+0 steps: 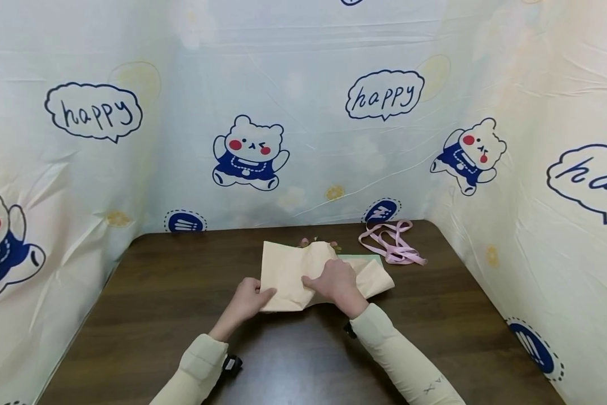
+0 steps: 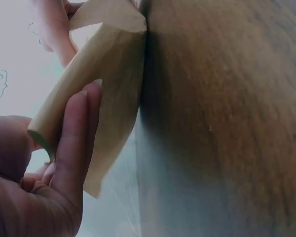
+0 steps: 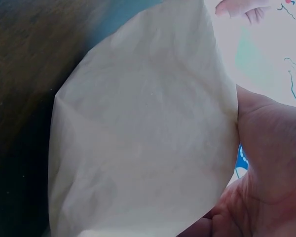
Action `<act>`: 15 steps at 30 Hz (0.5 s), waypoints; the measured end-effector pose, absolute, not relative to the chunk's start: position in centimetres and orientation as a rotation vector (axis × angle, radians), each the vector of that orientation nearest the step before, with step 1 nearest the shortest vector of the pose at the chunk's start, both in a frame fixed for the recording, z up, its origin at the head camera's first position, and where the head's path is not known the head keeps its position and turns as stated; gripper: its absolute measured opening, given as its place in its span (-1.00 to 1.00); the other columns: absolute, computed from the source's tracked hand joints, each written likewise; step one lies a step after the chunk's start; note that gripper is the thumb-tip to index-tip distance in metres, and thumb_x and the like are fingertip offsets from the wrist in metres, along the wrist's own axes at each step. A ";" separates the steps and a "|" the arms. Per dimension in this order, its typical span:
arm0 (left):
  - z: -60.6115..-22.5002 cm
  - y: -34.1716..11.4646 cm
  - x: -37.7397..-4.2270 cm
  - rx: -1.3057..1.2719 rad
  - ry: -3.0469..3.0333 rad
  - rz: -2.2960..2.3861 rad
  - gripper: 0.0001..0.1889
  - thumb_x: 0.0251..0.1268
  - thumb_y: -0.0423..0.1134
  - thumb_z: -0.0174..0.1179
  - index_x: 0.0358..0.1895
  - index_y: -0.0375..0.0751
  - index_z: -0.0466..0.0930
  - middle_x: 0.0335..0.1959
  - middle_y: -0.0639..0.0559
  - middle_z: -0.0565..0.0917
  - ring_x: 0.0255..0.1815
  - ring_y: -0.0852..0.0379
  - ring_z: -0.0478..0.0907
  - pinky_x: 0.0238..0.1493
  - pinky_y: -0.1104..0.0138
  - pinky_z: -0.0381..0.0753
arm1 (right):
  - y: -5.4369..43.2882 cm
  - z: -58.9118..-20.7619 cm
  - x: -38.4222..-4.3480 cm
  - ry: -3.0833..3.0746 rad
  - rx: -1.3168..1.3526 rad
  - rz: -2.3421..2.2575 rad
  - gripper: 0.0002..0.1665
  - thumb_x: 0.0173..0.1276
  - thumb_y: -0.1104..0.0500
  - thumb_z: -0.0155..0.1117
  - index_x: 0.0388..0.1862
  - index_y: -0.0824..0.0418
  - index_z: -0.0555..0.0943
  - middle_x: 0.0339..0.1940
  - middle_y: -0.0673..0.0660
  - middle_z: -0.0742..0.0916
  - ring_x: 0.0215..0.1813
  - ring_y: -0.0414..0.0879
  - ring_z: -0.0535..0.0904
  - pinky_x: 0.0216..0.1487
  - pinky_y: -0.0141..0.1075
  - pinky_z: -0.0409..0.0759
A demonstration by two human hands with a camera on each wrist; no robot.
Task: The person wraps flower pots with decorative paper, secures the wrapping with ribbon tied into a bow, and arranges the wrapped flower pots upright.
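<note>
A sheet of cream wrapping paper (image 1: 285, 273) with a green inner side is folded around small pinkish flowers (image 1: 304, 242), whose tops peek over its back edge. My left hand (image 1: 248, 298) pinches the paper's left edge, thumb on the front face. In the left wrist view, its fingers (image 2: 76, 133) lie along the outside of the curled paper, where a green rim shows. My right hand (image 1: 336, 281) grips the gathered middle, and the paper flares out to its right. Most of the flowers are hidden inside. In the right wrist view the paper (image 3: 143, 113) covers much of the right fingers.
A loose pink ribbon (image 1: 395, 247) lies tangled at the back right of the dark wooden table (image 1: 156, 315). Patterned cloth (image 1: 313, 169) with bears and lettering hangs around the table's back and sides.
</note>
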State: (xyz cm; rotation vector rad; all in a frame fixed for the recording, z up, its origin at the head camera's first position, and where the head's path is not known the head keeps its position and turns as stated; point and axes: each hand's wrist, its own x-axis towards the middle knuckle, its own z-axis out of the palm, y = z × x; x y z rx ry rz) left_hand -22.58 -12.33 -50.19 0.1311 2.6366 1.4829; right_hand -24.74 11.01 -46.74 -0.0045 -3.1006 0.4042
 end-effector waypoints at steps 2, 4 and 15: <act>-50.3 -12.3 -22.6 0.108 2.595 1.541 -0.61 0.32 -0.27 0.31 -0.68 -0.22 0.46 -0.77 0.08 0.44 -0.78 0.24 0.40 -0.68 0.38 0.41 | 11.0 -46.8 -24.8 -3.102 -0.002 0.405 -0.20 0.07 -0.52 0.33 -0.50 0.24 0.63 -0.51 0.17 0.68 -0.42 0.06 0.60 -0.42 -0.14 0.56; -50.5 -12.2 -22.7 0.073 2.529 1.609 -0.69 0.34 -0.29 0.29 -0.58 -0.32 0.55 -0.70 -0.02 0.56 -0.74 0.18 0.56 -0.62 0.30 0.60 | 11.0 -46.7 -24.8 -3.105 0.004 0.411 -0.21 0.08 -0.51 0.33 -0.50 0.24 0.63 -0.52 0.17 0.68 -0.43 0.05 0.59 -0.42 -0.14 0.55; -50.7 -11.7 -22.2 0.044 2.384 1.715 -0.79 0.43 -0.34 0.21 -0.25 -0.52 0.59 -0.50 -0.21 0.66 -0.57 -0.08 0.74 -0.45 0.13 0.75 | 11.1 -46.7 -24.4 -3.124 0.042 0.355 -0.06 0.04 -0.63 0.28 -0.41 0.28 0.67 -0.49 0.17 0.69 -0.38 0.06 0.63 -0.35 -0.13 0.61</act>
